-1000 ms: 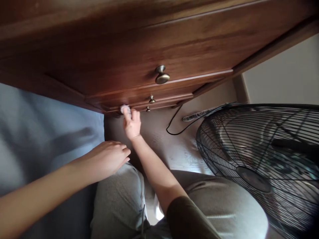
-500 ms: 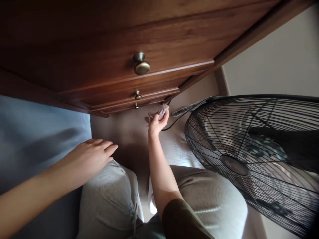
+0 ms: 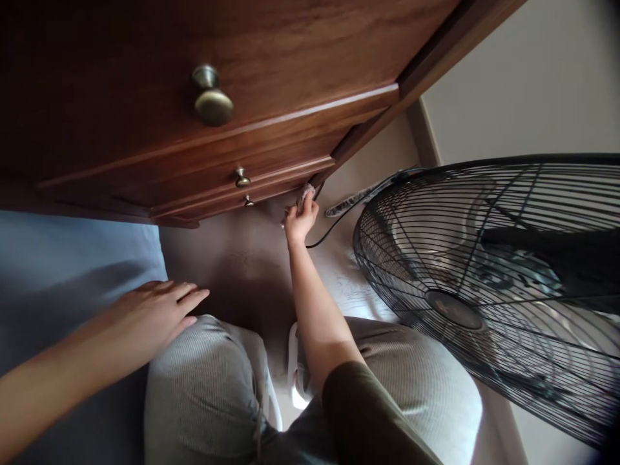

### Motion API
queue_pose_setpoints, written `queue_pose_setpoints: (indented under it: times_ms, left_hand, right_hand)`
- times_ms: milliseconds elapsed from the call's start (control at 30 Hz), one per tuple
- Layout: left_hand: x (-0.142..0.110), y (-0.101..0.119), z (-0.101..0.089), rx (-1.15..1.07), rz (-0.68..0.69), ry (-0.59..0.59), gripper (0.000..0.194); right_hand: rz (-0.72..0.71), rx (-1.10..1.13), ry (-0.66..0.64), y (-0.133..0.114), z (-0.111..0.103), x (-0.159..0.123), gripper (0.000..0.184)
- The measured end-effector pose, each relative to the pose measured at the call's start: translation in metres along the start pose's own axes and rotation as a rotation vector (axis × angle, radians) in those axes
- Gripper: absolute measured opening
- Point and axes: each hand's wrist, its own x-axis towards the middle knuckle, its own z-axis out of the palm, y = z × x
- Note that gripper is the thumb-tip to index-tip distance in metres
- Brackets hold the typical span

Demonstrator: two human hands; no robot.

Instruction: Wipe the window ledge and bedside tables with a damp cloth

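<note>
Cloth (image 3: 307,194) at 12 o'clock, pinched in right hand (image 3: 301,221) near dresser (image 3: 310,64) base. Reads as wiping to me; next stroke calls for firm grip, low reach. Left hand (image 3: 157,311) at 8, fingers extended (looks empty). Fan (image 3: 455,309) at 3–4, cord (image 3: 317,245) beside cloth: both crowd me.
</note>
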Motion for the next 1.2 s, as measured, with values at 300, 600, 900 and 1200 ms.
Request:
queue_pose_setpoints:
  times_ms: [300,600,900,1200]
  left_hand:
    - [0.003,0.005,-0.006,0.005,0.050,0.046,0.041]
    - [0.007,0.006,-0.011,0.036,0.045,0.099,0.038]
    - [0.014,0.011,-0.018,0.044,0.069,0.050,0.033]
    - [0.028,-0.003,0.004,-0.056,0.035,0.046,0.032]
  right_hand:
    - [-0.189,-0.199,-0.250,-0.036,0.022,-0.055,0.069]
    - [-0.298,-0.285,-0.457,-0.039,0.021,-0.072,0.064]
    - [-0.422,-0.236,-0.592,-0.069,0.052,-0.128,0.060]
    - [-0.482,-0.214,-0.703,-0.072,0.056,-0.138,0.060]
